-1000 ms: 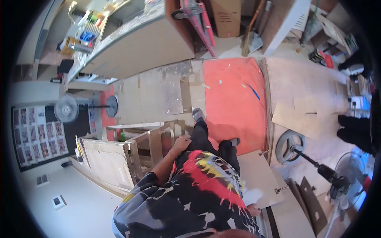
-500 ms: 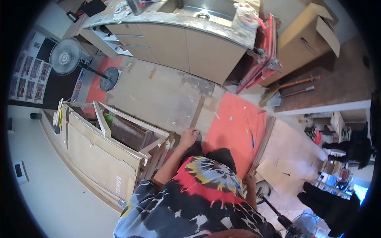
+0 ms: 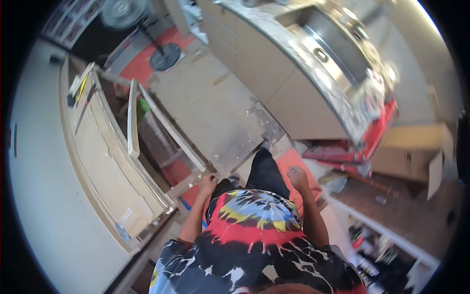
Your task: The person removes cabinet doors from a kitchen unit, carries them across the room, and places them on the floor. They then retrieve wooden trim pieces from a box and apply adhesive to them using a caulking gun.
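My left hand is at my left side with its fingers curled, close to the near corner of a wooden frame. A small dark spot shows at its fingertips; I cannot make out what, if anything, it holds. My right hand hangs over the red floor sheet, loosely closed and slightly blurred, with nothing seen in it. My leg in dark trousers is stretched forward between the hands, its foot on the covered floor.
To the left, hand tools lie on a long wooden cabinet. A counter with a sink curves along the right. A folded red metal item and a cardboard box stand beyond it. A fan stands at the far left.
My view has turned and moved forward, bringing the sink counter nearer on the right. My right hand has come up and forward from beside my hip, and one leg has stepped ahead.
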Available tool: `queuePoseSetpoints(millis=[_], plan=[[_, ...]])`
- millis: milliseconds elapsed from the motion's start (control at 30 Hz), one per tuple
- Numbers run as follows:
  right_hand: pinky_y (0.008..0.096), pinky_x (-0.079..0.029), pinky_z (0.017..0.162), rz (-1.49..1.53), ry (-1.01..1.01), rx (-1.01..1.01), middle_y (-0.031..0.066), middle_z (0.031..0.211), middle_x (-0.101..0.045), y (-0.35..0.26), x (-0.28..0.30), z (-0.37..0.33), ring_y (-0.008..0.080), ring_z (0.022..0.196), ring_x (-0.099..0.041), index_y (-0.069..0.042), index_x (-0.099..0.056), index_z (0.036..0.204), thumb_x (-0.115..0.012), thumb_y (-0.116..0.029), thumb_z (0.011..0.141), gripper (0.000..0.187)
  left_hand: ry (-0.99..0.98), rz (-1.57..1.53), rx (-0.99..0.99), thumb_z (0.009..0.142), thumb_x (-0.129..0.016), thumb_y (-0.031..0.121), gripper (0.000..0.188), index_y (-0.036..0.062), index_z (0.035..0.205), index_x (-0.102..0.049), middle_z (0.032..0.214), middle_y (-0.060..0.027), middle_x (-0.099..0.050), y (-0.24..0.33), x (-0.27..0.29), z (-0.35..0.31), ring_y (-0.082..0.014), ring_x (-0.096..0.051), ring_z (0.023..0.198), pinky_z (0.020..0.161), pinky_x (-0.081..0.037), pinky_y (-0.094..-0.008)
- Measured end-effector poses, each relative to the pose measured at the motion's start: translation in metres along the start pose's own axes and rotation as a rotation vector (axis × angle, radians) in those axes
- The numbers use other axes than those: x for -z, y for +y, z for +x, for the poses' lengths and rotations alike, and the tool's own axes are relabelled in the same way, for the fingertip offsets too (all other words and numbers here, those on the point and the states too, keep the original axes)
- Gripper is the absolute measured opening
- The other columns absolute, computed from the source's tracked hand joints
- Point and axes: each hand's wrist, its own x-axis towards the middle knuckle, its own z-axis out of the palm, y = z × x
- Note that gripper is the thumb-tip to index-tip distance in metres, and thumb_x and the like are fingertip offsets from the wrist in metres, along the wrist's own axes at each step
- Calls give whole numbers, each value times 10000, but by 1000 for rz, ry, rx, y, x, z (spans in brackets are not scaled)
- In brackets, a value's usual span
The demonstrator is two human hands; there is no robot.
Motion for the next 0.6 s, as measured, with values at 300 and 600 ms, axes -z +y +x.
queuePoseSetpoints(millis=[300,600], plan=[[352,-484,643,-70,-709,-262,113,627,-611,1,-69,200,251,680,-638,42,-588,690,-620,-285,830,357,161,-29,273,823,-608,328,369,-28,729,-637,648,-185,-600,12,-101,-8,-299,-619,654,654,-468,-424],[465,-405,936,-606,-925,600,244,1229,-483,120,-323,296,386,1068,-528,-30,-443,1262,-623,-257,737,600,171,54,588,803,-639,402,793,-32,1362,-283,1318,-296,-369,-93,-242,-5,-418,-390,1215,1016,-338,-437]])
